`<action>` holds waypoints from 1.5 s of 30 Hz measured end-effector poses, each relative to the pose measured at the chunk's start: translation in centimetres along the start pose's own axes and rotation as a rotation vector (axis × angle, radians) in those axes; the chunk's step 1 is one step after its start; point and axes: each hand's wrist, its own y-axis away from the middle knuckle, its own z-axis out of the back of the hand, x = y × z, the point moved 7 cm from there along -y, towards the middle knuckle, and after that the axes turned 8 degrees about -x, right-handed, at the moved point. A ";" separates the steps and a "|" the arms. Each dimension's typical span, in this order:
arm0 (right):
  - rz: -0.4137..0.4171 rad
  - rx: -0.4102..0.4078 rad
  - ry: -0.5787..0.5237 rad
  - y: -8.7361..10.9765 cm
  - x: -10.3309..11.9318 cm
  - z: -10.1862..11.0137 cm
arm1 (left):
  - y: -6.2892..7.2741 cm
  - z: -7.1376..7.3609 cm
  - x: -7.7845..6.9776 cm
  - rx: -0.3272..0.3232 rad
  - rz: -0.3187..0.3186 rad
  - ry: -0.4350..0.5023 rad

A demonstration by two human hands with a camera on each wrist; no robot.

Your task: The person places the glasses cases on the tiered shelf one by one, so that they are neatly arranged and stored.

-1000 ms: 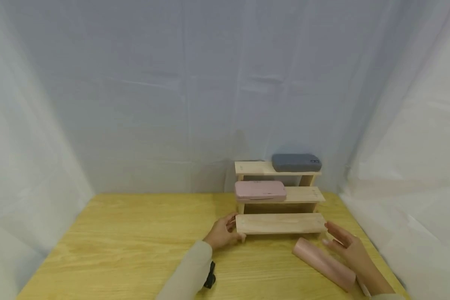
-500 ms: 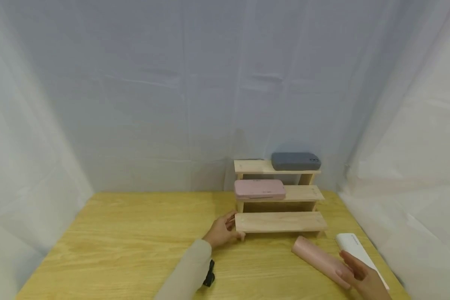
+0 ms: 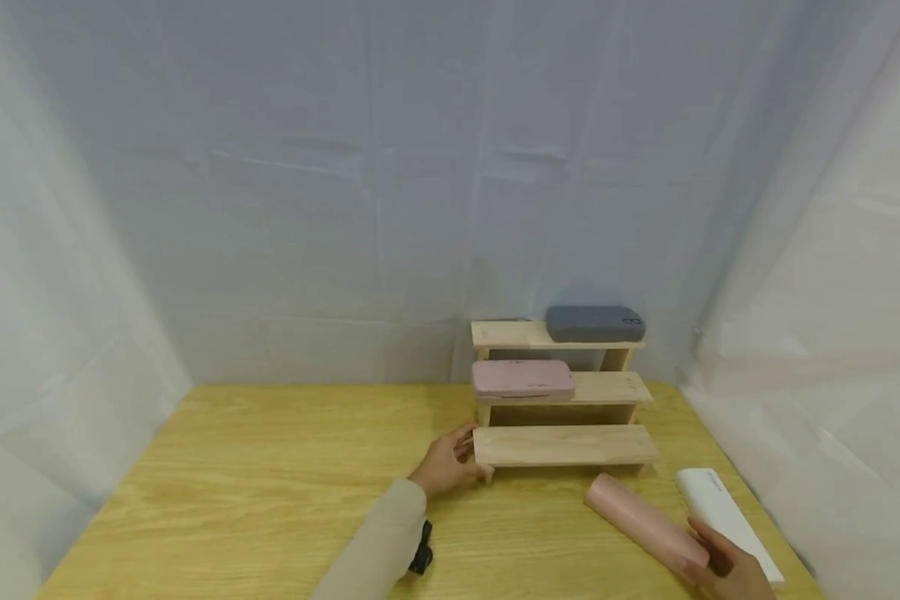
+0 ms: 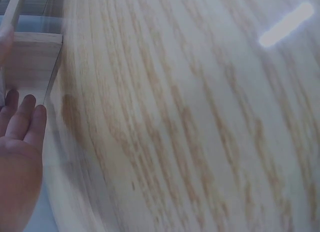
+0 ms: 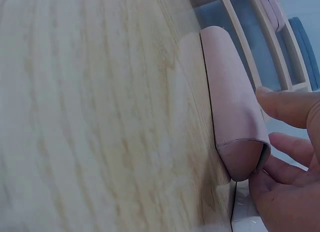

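Note:
My left hand [image 3: 444, 463] holds the left end of a three-tier wooden shelf [image 3: 570, 447], thumb at the front of the lowest board and fingers behind. In the left wrist view, several fingers [image 4: 22, 123] lie against the shelf's end. A pink glasses case [image 3: 641, 518], rounded with a folded end flap, lies slantwise on the table. My right hand [image 3: 733, 569] is curled round its near end; in the right wrist view, fingertips meet the flap end of the case [image 5: 232, 92]. A white oblong case [image 3: 723, 512] with small print lies just beyond that hand.
A blue-grey glasses case [image 3: 594, 324] rests on the top tier, towards the right. On the middle tier's left sits a flatter pink case [image 3: 522, 378]. The wood-grain table [image 3: 270, 475] reaches back to pale hanging sheets [image 3: 330, 208], which also close in both sides.
My right hand has left the shelf's right end and come down towards me to the near end of the pink glasses case, uncovering the white case. The left hand stays put.

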 end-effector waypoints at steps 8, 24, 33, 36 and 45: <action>-0.055 0.082 -0.146 -0.1 -0.3 -0.9 | -0.2 0.0 0.5 -0.005 0.013 -0.006; -0.251 0.149 -0.178 0.4 -0.1 -2.4 | -0.2 0.0 0.8 -0.001 0.006 0.000; -0.276 0.095 -0.223 0.1 0.0 -1.7 | -0.3 -0.1 1.0 0.002 -0.013 0.009; -0.338 0.099 -0.241 -0.2 -0.3 -1.4 | -0.3 -0.1 0.9 0.005 -0.014 0.020; -0.436 0.060 -0.262 -0.5 -1.3 -0.8 | -0.3 -0.1 0.8 0.007 -0.013 0.019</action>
